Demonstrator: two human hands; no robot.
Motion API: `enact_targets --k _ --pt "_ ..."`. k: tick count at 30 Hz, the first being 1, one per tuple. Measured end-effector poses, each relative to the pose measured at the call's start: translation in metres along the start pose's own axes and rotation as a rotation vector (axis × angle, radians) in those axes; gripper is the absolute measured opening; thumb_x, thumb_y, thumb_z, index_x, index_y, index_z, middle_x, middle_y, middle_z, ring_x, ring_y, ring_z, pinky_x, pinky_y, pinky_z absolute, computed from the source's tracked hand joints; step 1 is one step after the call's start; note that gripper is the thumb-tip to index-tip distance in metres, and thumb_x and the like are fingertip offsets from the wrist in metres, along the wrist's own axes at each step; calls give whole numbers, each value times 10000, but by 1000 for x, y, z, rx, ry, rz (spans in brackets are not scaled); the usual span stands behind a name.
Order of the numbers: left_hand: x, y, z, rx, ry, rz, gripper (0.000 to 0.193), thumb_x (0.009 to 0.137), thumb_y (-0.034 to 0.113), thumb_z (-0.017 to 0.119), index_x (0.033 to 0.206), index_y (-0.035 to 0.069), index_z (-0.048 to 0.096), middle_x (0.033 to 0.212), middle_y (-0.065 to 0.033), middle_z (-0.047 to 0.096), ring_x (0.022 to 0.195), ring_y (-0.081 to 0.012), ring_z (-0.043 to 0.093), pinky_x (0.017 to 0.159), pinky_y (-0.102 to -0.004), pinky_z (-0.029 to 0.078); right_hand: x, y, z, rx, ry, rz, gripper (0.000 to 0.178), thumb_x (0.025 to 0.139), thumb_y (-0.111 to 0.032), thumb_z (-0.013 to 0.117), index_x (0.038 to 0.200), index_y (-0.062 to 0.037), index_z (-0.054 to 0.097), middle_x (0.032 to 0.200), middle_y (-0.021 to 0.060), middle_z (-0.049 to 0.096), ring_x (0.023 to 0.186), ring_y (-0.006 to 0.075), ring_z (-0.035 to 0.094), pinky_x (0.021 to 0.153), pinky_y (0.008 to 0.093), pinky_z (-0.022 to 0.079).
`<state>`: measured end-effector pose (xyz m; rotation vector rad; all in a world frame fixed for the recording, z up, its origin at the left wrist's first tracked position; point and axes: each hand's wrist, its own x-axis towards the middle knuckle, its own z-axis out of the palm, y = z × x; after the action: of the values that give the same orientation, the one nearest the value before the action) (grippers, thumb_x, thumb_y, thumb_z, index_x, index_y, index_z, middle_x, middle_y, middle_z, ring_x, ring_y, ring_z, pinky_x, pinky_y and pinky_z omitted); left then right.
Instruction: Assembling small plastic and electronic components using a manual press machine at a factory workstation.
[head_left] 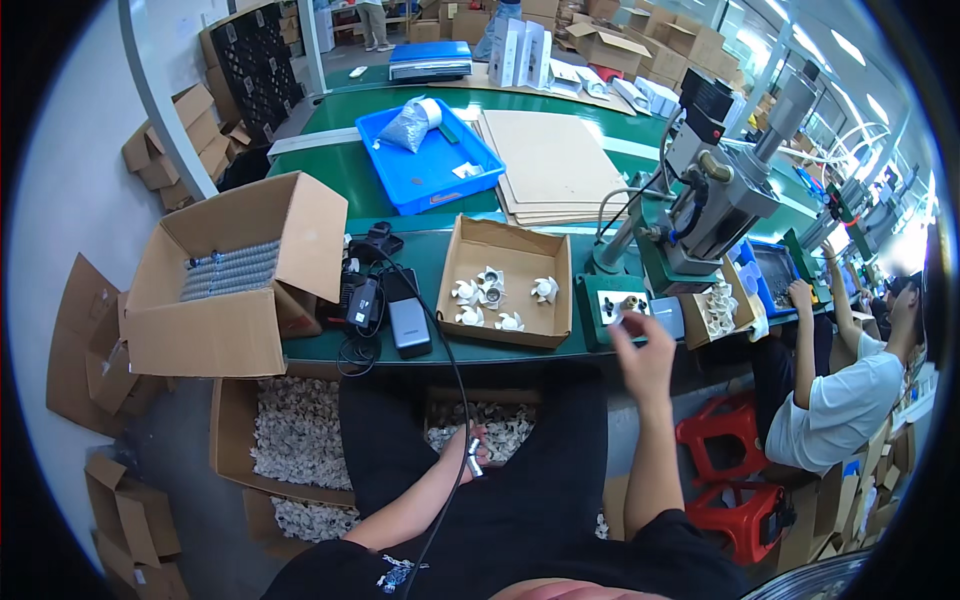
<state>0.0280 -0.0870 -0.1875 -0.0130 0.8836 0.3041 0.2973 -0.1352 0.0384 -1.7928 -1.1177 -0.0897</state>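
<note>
At the near left corner of the green bench (335, 165), a brown open cardboard box (205, 335); rightward, a grey rectangular power bank (409, 327), a shallow brown cardboard tray (520, 262) holding white plastic fan wheels (467, 292), then a grey-and-green metal press (695, 225). Behind the tray, flat brown cardboard sheets (545, 160); left of these, a blue rectangular plastic bin (395, 172).

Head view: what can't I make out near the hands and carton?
In the head view:
Left hand: anything held is too small to tell.
Right hand: fingertips blurred; contact with the white-topped fixture unclear.
White pieces: partly hidden by the legs.
Carton: anything below the grey rods is hidden by its front flap.
</note>
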Motion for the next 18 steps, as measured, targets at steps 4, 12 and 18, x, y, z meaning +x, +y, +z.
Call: enact_targets --k 4,12,18 --pt "-3 3 0 9 -110 -13 302 955 385 540 931 89 597 726 -17 519 525 -132 453 435 -262 323 33 23 1 -117 35 38 273 763 -117 758 983 30 687 776 103 642 697 177 609 683 283 485" --pt "-7 3 5 82 -56 -51 311 961 387 539 944 80 589 722 -13 507 524 -115 442 439 -246 315 47 62 -7 -17 -70 119 276 757 -138 784 950 43 707 746 36 620 676 111 541 638 260 441" --pt "-5 2 7 115 -84 -42 315 966 394 528 957 84 578 722 -6 505 521 -106 430 437 -243 312 48 76 -9 206 -146 229 315 747 -170 811 958 44 716 734 -13 582 698 66 499 630 237 413"
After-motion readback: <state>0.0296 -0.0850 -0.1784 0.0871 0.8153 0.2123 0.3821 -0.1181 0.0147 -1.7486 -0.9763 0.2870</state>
